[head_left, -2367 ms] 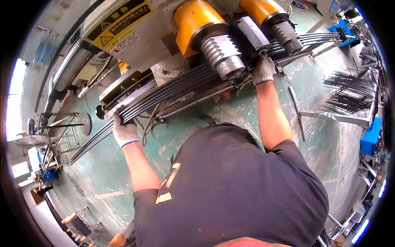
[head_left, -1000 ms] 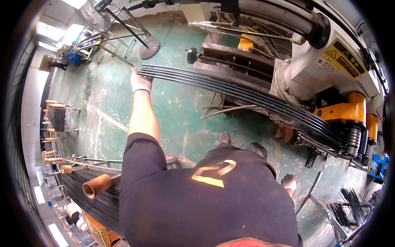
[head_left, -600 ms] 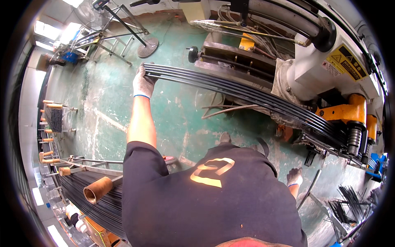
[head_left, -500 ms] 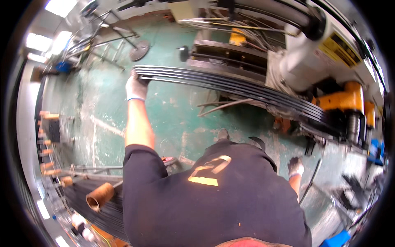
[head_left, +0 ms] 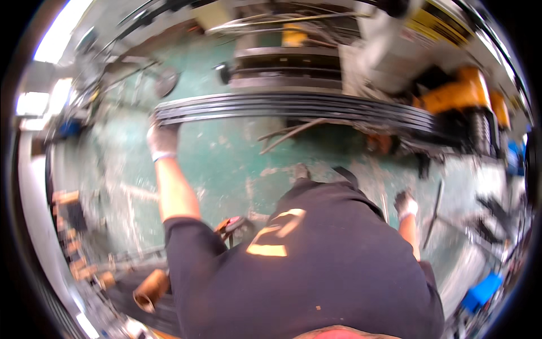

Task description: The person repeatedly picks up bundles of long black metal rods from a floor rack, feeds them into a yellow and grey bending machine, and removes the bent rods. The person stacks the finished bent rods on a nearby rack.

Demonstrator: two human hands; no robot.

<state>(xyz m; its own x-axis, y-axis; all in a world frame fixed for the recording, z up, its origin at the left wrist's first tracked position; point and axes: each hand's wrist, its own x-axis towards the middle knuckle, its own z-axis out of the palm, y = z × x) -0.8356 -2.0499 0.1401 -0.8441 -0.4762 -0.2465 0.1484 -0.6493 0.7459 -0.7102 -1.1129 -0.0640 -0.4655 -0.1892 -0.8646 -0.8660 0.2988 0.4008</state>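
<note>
My left hand point(head_left: 162, 137), in a pale work glove, is closed around the left end of a bundle of long dark metal bars point(head_left: 282, 105). Several bars lie side by side and stretch across to the right, where their far end meets a machine with an orange part point(head_left: 460, 93). How that end is held is hidden. My right hand point(head_left: 405, 204), gloved with a dark palm side, hangs low at my right, away from the bars. Blur smears its fingers, and I see no object in it.
A dark steel machine bed point(head_left: 288, 68) lies behind the bars. Bent rods point(head_left: 293, 134) stick out below them. A brown tube point(head_left: 151, 288) lies on dark stock at lower left. A round stand base point(head_left: 166, 83) is at far left, a blue bin point(head_left: 481, 292) at lower right.
The view has turned and shifted, so the bars now run more level across it. My left hand appears farther left and lower, still gripping them. My right hand stays low at my side.
</note>
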